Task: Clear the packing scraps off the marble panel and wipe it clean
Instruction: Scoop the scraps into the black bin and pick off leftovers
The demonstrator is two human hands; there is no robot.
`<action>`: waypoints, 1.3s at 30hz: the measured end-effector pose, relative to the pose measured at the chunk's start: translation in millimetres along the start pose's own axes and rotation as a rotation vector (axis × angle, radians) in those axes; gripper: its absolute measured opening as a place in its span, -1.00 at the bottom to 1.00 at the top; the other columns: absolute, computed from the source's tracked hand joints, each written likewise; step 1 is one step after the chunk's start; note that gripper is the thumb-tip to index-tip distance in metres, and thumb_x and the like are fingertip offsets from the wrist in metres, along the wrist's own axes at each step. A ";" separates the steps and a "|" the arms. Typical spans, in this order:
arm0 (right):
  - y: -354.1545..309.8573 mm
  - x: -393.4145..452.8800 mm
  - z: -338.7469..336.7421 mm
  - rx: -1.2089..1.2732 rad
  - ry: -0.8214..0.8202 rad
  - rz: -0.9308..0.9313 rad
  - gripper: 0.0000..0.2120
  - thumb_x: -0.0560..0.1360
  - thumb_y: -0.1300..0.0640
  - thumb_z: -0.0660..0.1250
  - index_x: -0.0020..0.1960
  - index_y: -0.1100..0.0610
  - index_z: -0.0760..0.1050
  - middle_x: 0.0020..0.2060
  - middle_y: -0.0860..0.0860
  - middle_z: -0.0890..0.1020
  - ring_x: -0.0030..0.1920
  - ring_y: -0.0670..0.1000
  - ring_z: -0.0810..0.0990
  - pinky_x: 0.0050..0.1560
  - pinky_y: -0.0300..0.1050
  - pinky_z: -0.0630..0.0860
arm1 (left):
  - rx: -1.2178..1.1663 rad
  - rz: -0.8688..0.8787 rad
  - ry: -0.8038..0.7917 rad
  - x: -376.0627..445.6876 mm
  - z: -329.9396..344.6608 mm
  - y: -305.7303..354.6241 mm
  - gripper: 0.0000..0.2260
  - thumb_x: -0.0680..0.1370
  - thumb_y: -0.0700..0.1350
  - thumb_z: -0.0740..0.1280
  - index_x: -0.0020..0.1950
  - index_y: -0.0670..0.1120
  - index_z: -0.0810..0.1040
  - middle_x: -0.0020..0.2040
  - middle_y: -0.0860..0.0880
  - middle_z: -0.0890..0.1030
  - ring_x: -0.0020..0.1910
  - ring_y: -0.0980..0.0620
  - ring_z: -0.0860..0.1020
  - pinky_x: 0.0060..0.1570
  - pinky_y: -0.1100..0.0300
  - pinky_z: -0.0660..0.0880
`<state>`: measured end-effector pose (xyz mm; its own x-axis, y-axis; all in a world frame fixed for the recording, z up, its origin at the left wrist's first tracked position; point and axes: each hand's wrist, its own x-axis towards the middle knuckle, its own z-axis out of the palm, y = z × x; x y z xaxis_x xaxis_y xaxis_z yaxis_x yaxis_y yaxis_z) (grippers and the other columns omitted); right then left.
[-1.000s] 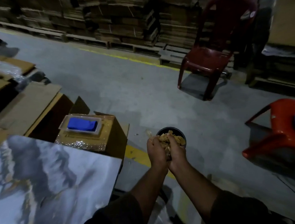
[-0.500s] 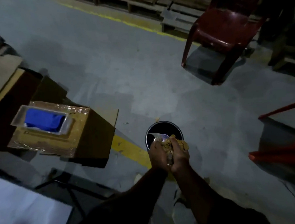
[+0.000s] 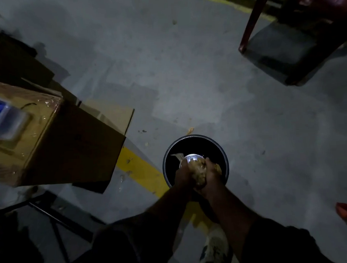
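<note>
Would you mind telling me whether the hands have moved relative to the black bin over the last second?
Yes. The hands, still cupping scraps, now sit lower over the bin mouth.

floor (image 3: 196, 74): grey concrete | bin (image 3: 225, 159): black, round, stands on it right under the hands | yellow line (image 3: 138, 168): painted stripe running under the bin, left of the hands | box (image 3: 74, 147): cardboard, well left of the hands | chair (image 3: 295, 36): dark red, far beyond the hands, to the right | scrap (image 3: 191, 130): small, just beyond the bin

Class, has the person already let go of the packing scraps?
No: both the left hand and right hand grip the scraps above the black bin.
</note>
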<state>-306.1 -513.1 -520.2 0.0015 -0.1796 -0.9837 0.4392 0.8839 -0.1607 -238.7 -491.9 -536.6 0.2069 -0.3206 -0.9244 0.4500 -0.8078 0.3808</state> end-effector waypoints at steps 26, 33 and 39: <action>28.3 -472.3 46.0 -0.474 -0.236 -0.726 -0.80 0.65 0.18 0.25 0.05 0.30 0.57 -0.11 0.15 0.67 -0.09 0.16 0.65 -0.14 -0.11 0.54 | -0.058 0.646 0.164 -459.0 -81.8 123.5 -0.80 0.71 -0.07 0.23 0.08 -0.10 0.63 -0.05 -0.01 0.69 -0.06 0.14 0.66 -0.08 0.26 0.55; 112.4 -548.3 89.1 -0.672 -0.470 -0.739 -0.86 0.65 0.11 0.26 0.08 0.18 0.53 -0.09 0.12 0.64 -0.09 0.14 0.61 0.01 0.10 0.57 | -0.105 0.772 0.297 -529.6 -189.6 117.6 -0.78 0.71 -0.07 0.20 0.15 -0.10 0.62 -0.03 0.02 0.65 -0.08 0.24 0.59 -0.21 0.45 0.44; 228.5 -576.7 132.0 -0.871 -0.603 -0.789 -0.86 0.64 0.11 0.27 0.05 0.17 0.54 -0.10 0.11 0.65 -0.09 0.14 0.63 -0.02 0.07 0.58 | -0.256 0.790 0.411 -563.5 -313.0 77.6 -0.78 0.68 -0.03 0.20 0.11 -0.03 0.63 -0.01 -0.04 0.69 0.03 -0.01 0.65 0.10 -0.01 0.62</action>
<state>-88.0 -264.5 21.0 0.5100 -0.7333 -0.4496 -0.2110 0.4000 -0.8919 -48.4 -219.0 21.0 0.8051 -0.4912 -0.3323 0.2154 -0.2799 0.9356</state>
